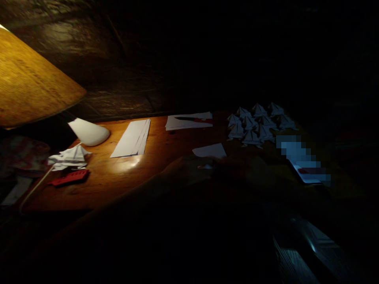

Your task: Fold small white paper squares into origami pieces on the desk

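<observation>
A piece of white paper (pixel 211 150), with a folded-looking lower part, is between my two hands over the front middle of the wooden table. My left hand (pixel 189 167) reaches in from the lower left, its fingers closed on the paper's near left side. From the right comes my right hand (pixel 237 167), deep in shadow, its fingers at the paper's near right edge. Finger detail is mostly lost in the dark. Beyond them, several folded white paper figures (pixel 251 123) stand grouped at the back right.
Paper strips (pixel 132 138) lie left of centre; a knife with a red handle (pixel 194 119) rests on more sheets (pixel 171 123). At left are a lamp (pixel 91 132) with a wide shade (pixel 32 83), crumpled paper (pixel 71 157) and a red object (pixel 70 178). A lit phone-like device (pixel 308 179) lies right.
</observation>
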The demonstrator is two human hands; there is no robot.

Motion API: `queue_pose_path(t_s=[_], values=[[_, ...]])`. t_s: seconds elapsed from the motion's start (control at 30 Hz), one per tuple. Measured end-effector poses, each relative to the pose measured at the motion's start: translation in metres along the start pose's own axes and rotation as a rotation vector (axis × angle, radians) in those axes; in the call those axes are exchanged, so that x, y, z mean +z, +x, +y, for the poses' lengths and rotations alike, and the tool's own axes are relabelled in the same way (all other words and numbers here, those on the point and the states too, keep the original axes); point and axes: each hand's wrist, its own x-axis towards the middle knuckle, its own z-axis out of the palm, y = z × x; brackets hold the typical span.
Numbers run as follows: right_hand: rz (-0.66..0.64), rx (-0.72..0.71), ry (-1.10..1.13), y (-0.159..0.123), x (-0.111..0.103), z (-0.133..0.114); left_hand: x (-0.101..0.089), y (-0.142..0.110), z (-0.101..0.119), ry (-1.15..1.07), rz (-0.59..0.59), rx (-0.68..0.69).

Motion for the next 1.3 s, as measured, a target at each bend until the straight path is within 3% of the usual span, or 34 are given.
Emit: queue_pose_path(t_s=[0.1, 0.17, 0.23, 0.33, 0.43, 0.53, 0.77, 0.93, 1.17, 1.3], values=[[0.006, -0.067, 0.054, 0.0, -0.002, 0.003, -0.001, 0.0, 0.001, -0.04, -0.005, -0.09], [-0.016, -0.072, 0.113, 0.001, -0.003, 0.003, -0.002, -0.001, 0.003, -0.017, 0.007, -0.022], [-0.042, 0.017, 0.164, 0.0, -0.003, 0.003, -0.001, -0.001, 0.005, 0.016, 0.031, 0.047], [-0.046, 0.169, 0.213, -0.002, -0.002, 0.001, 0.003, -0.003, 0.007, 0.034, 0.073, -0.03], [-0.053, 0.163, 0.245, -0.003, -0.001, 0.002, 0.005, -0.004, 0.009, -0.003, 0.093, -0.043], [-0.064, 0.137, 0.264, -0.003, 0.002, 0.005, 0.006, -0.006, 0.008, -0.058, 0.07, 0.006], [-0.031, 0.15, 0.324, -0.01, 0.014, 0.013, 0.002, -0.015, 0.007, -0.185, -0.02, -0.114], [-0.061, 0.208, 0.38, -0.011, 0.015, 0.013, 0.0, -0.015, 0.008, -0.252, -0.027, -0.118], [-0.103, 0.131, 0.309, -0.012, 0.013, 0.012, -0.002, -0.012, 0.008, -0.222, -0.04, -0.103], [-0.086, 0.203, 0.273, -0.01, 0.013, 0.003, -0.004, -0.012, 0.007, -0.211, -0.074, -0.099]])
